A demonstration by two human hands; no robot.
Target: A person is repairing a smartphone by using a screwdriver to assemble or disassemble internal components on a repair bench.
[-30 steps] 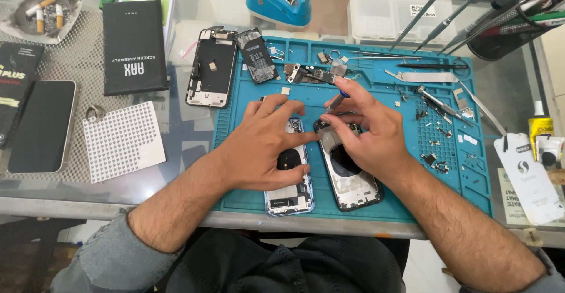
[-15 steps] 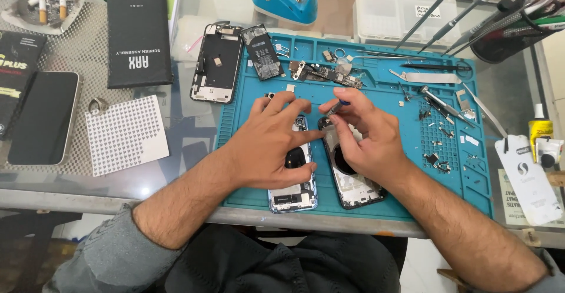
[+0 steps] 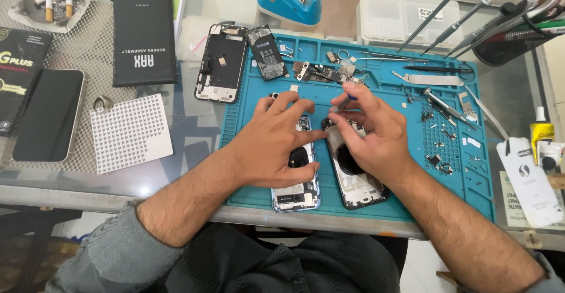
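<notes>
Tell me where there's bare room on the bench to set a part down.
Free: the glass strip between the white perforated sheet and the blue mat's left edge; also the mat's near right corner. Crowded: the mat's right side with screws and tools, its top edge with parts, and the middle, where the left hand and right hand cover two opened phones.

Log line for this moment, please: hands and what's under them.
left hand: flat on left phone housing | right hand: pinching thin tool over right phone housing | surface: blue repair mat
</notes>
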